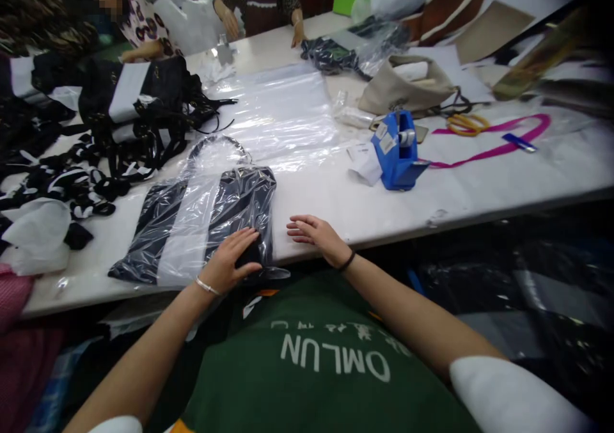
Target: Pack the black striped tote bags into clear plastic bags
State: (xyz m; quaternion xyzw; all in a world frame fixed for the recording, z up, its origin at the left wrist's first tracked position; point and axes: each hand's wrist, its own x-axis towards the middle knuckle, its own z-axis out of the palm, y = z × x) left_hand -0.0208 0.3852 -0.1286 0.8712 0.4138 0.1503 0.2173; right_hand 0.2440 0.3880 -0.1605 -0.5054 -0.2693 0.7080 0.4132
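A black handbag (240,196) lies flat at the table's front edge inside a clear plastic bag, with a white band round its middle and its handle pointing away from me. My left hand (233,254) rests on the lower right part of the wrapped handbag, fingers stretched out. Just to the right of it, my right hand (316,235) is held over the table edge with its fingers extended and nothing in them. Beyond the handbag spreads a stack of clear plastic bags (288,113).
On the left are black bags with white bands (129,91) and black straps (91,171). To the right stand a blue tape dispenser (398,155), a beige pouch (407,87), orange-handled scissors (467,124) and a pink ribbon (522,123). Other people are across the table.
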